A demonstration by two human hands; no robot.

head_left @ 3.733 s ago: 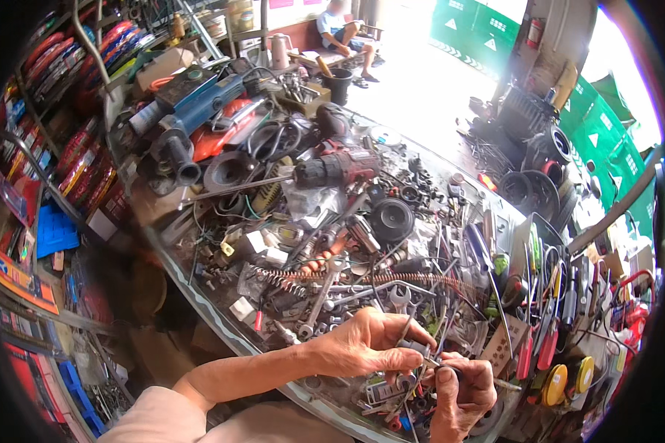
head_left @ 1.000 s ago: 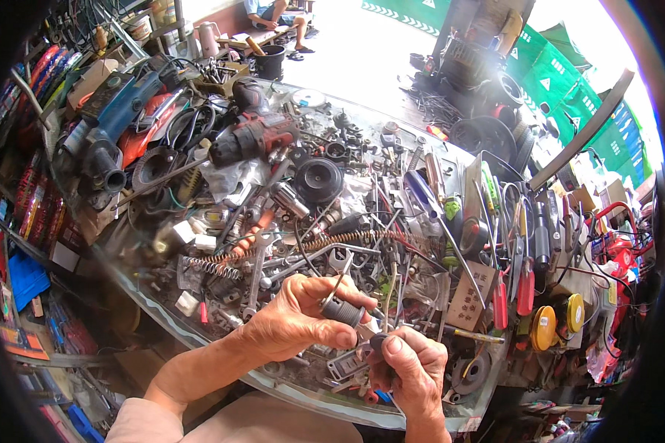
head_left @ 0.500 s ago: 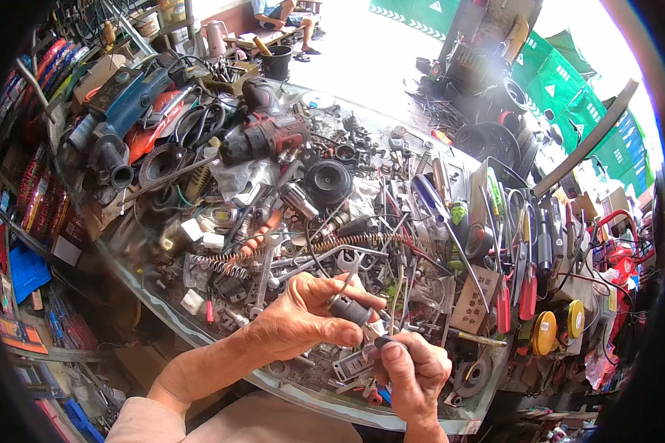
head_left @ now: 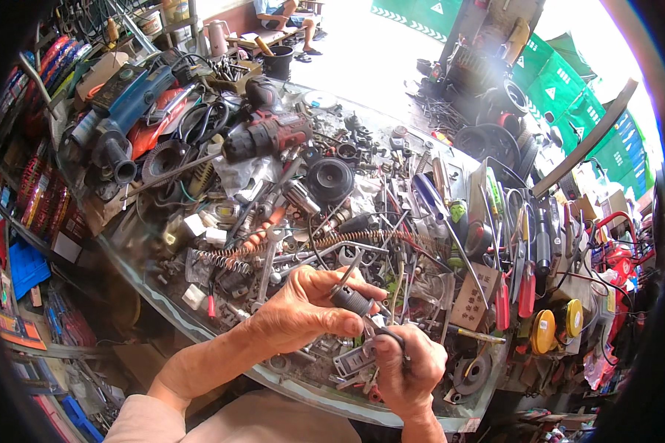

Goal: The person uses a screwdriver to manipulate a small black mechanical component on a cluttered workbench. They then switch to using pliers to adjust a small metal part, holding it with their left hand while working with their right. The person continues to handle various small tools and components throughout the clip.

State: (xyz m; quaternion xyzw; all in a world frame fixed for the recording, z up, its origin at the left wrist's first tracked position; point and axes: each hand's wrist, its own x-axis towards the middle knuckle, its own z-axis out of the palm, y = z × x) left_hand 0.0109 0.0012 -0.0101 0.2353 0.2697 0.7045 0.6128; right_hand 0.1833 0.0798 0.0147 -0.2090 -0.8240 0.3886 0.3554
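Observation:
My left hand (head_left: 310, 304) pinches a small dark grey ribbed cylinder (head_left: 352, 301) between thumb and fingers. A thin metal shaft (head_left: 350, 270) sticks up from its top. At its lower end is a lighter metal part, close to my right hand. My right hand (head_left: 412, 365) is closed around a small black curved piece (head_left: 393, 336), with thumb and forefinger on it. What kind of thing it is cannot be made out. Both hands are held over the near part of a glass-topped bench (head_left: 171, 314). Under them lie loose metal parts, among them a slotted metal plate (head_left: 353, 362).
Tools and parts crowd the bench: a red-black cordless drill (head_left: 270, 138), a blue angle grinder (head_left: 129, 103), a long coil spring (head_left: 332, 241) and a round black part (head_left: 329, 180). At right stand red-handled tools (head_left: 526, 294) and yellow discs (head_left: 545, 332). Another person (head_left: 288, 21) sits far off.
My right hand has turned and shifted slightly left, showing more of the black piece. The cylinder and shaft in my left hand have tilted a little.

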